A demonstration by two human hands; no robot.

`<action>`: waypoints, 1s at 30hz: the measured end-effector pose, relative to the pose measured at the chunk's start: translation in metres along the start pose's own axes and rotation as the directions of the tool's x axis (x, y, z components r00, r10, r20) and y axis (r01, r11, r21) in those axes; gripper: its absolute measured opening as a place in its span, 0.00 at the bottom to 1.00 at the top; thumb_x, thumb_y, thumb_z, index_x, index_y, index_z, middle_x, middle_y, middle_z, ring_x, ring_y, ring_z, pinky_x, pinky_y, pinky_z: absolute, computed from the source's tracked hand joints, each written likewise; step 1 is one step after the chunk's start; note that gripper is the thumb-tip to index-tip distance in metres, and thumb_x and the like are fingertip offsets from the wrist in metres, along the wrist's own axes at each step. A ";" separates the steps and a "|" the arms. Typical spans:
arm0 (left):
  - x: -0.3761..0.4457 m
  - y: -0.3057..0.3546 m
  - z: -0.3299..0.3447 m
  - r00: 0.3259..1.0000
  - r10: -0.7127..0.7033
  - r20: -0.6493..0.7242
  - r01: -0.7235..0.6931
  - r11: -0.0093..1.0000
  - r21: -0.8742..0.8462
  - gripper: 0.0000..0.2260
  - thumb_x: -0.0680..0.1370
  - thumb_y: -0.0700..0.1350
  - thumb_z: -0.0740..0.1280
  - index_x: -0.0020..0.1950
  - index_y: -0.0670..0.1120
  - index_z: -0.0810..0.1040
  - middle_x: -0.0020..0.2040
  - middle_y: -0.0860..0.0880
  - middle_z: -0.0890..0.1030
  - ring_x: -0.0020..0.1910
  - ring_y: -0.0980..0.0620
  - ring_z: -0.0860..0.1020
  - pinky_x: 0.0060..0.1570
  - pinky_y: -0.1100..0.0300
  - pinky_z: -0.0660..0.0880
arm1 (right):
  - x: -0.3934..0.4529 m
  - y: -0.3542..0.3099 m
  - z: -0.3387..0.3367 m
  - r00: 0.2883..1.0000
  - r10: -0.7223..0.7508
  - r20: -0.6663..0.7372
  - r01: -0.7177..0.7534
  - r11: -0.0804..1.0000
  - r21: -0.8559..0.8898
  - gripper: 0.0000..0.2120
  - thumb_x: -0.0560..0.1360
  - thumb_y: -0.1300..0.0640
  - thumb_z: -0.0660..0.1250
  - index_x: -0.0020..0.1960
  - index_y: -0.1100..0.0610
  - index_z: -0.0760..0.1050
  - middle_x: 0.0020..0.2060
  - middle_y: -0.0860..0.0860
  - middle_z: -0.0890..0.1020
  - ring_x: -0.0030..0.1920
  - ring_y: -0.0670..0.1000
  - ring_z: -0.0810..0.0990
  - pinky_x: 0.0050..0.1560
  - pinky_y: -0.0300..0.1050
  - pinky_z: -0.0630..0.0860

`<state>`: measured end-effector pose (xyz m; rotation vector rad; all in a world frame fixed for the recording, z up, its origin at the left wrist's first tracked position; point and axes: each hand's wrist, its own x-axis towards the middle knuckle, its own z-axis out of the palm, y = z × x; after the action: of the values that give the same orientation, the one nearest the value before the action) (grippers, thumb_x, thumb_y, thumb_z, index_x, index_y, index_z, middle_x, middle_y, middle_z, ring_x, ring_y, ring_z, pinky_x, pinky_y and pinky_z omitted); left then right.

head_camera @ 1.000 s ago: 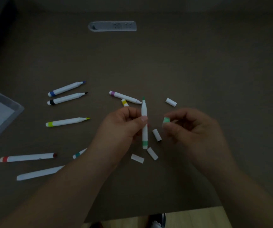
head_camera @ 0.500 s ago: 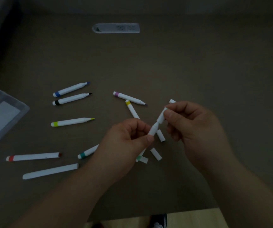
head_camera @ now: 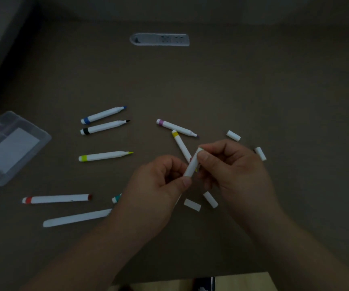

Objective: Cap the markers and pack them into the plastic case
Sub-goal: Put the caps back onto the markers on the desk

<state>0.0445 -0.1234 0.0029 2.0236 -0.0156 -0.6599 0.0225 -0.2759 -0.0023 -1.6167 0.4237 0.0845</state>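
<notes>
Both hands work over the near middle of a matte brown tabletop [head_camera: 253, 91]. The left hand [head_camera: 154, 192] curls its fingers and thumb round the lower barrel of a smooth white marker [head_camera: 192, 164]; the right hand [head_camera: 232, 171] pinches the marker's capped upper end between thumb and fingers. The marker tilts up and to the right between them.

Just under the hands lie two short white caps, plain cylinders: one [head_camera: 192, 205] flat near the left thumb, one [head_camera: 210, 199] beside the right wrist. Toward the near left edge lies a long all-white marker [head_camera: 77, 217], its end behind the left wrist, then a red marker [head_camera: 57, 198], and a teal one [head_camera: 116, 198] mostly hidden by the left hand.

At the left edge sits the case [head_camera: 11, 148], clear plastic with rounded corners and a pale rectangular label, partly out of frame.

Farther in, left of centre, three uncapped markers lie roughly parallel, felt tips pointing right: lime [head_camera: 105, 156], black [head_camera: 104, 127], blue [head_camera: 103, 115]. Just beyond the hands, a yellow-banded marker [head_camera: 181, 144] has its far end just beside a purple one [head_camera: 176, 128]; I cannot tell whether they touch. That makes nine markers counted.

Right of the hands two more caps lie apart [head_camera: 260, 153] [head_camera: 233, 135], four loose caps in all.

Near the far edge a grey oval socket panel [head_camera: 159, 39] is set flush in the tabletop.
</notes>
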 end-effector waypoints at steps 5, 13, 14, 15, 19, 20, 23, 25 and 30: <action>0.018 0.013 -0.036 0.998 -0.022 -0.059 0.040 0.944 0.329 0.04 0.79 0.49 0.66 0.50 0.59 0.75 0.45 0.57 0.77 0.43 0.59 0.76 0.42 0.63 0.73 | 0.008 -0.006 -0.026 0.978 0.035 -0.206 -0.059 0.992 -0.112 0.04 0.76 0.58 0.70 0.43 0.52 0.82 0.37 0.52 0.85 0.30 0.46 0.78 0.35 0.44 0.75; 0.059 0.010 -0.050 0.918 -0.395 0.037 0.169 0.472 0.865 0.16 0.81 0.48 0.64 0.68 0.48 0.73 0.61 0.46 0.76 0.60 0.49 0.75 0.62 0.52 0.74 | -0.014 0.016 -0.007 0.954 0.037 0.299 0.250 0.453 -0.855 0.09 0.75 0.41 0.66 0.54 0.40 0.76 0.49 0.38 0.72 0.49 0.39 0.71 0.52 0.38 0.71; 0.061 0.008 -0.048 0.905 -0.422 0.047 0.168 0.457 0.874 0.17 0.80 0.47 0.65 0.69 0.48 0.72 0.62 0.46 0.75 0.60 0.48 0.75 0.62 0.52 0.74 | -0.016 0.020 -0.004 0.938 0.039 0.345 0.303 0.395 -0.867 0.11 0.76 0.39 0.64 0.56 0.40 0.76 0.50 0.38 0.71 0.51 0.39 0.69 0.52 0.37 0.70; 0.062 0.006 -0.047 0.901 -0.431 0.046 0.170 0.448 0.878 0.17 0.80 0.47 0.66 0.68 0.48 0.72 0.62 0.46 0.75 0.60 0.48 0.75 0.62 0.52 0.74 | -0.017 0.022 -0.002 0.928 0.035 0.372 0.333 0.373 -0.866 0.13 0.76 0.39 0.64 0.58 0.40 0.75 0.51 0.38 0.70 0.52 0.39 0.68 0.51 0.37 0.68; 0.058 0.002 -0.044 0.947 -0.321 0.024 0.137 0.469 0.873 0.16 0.80 0.48 0.65 0.68 0.50 0.73 0.60 0.48 0.76 0.58 0.50 0.75 0.61 0.52 0.74 | -0.015 0.030 -0.003 0.909 0.037 0.414 0.371 0.380 -0.848 0.12 0.78 0.43 0.62 0.59 0.42 0.76 0.54 0.41 0.73 0.55 0.42 0.69 0.55 0.38 0.68; 0.057 0.003 -0.043 0.959 -0.283 0.013 0.132 0.487 0.864 0.15 0.80 0.49 0.65 0.67 0.51 0.74 0.60 0.48 0.76 0.58 0.50 0.75 0.61 0.52 0.75 | -0.013 0.030 -0.005 0.909 0.036 0.414 0.368 0.393 -0.843 0.11 0.79 0.44 0.62 0.59 0.42 0.77 0.53 0.40 0.73 0.54 0.41 0.69 0.56 0.37 0.69; 0.056 0.006 -0.042 0.982 -0.184 -0.048 0.145 0.561 0.815 0.16 0.80 0.51 0.65 0.66 0.50 0.74 0.60 0.48 0.76 0.58 0.50 0.75 0.61 0.51 0.74 | -0.009 0.033 -0.012 0.927 -0.001 0.375 0.319 0.530 -0.786 0.06 0.77 0.46 0.66 0.53 0.41 0.78 0.48 0.38 0.73 0.50 0.39 0.70 0.51 0.34 0.69; 0.060 0.007 -0.038 0.995 -0.042 -0.095 0.101 0.604 0.791 0.18 0.79 0.52 0.65 0.68 0.51 0.73 0.63 0.48 0.75 0.61 0.49 0.73 0.63 0.50 0.73 | -0.007 0.035 -0.017 0.949 -0.036 0.314 0.260 0.651 -0.713 0.03 0.74 0.48 0.70 0.48 0.42 0.79 0.44 0.37 0.75 0.49 0.38 0.72 0.47 0.32 0.70; 0.085 0.008 -0.028 0.967 0.207 -0.151 -0.025 0.663 0.748 0.18 0.79 0.50 0.64 0.70 0.54 0.70 0.63 0.49 0.73 0.63 0.49 0.71 0.62 0.51 0.70 | -0.003 0.032 -0.028 0.971 -0.023 0.237 0.155 0.818 -0.554 0.03 0.73 0.52 0.73 0.44 0.44 0.80 0.43 0.37 0.77 0.45 0.40 0.76 0.43 0.31 0.72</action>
<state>0.1315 -0.1286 -0.0179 2.8604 -0.3352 -0.3464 0.0042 -0.3035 -0.0287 -2.1910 0.1464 0.3456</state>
